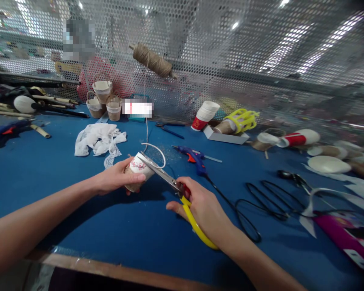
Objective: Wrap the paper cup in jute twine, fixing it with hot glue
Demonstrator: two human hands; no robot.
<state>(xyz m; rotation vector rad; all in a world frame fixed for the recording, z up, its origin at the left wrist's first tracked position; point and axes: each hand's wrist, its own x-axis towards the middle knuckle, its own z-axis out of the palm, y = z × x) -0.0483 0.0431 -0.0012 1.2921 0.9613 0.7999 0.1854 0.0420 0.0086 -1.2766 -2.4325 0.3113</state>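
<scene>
Right now we hold the cup (pixel 137 162) tilted in our left hand (pixel 115 177), fingers and thumb closed around it, just ahead of us at twelve o'clock. Our right hand (pixel 208 212) grasps the scissors (pixel 172 182) by the handles, the blades reaching toward ten o'clock to the cup's rim. Brown wrapping covers the lower part; the upper part is white and printed. One thin strip (pixel 163 155) curls out beside the rim, so we judge the cutting partway along; whether the strip is fully free, we cannot tell. From the cup, lace (pixel 97 137) lies at ten o'clock, finished-looking baskets (pixel 113 110) at eleven, and the glue gun (pixel 196 159) near three.
</scene>
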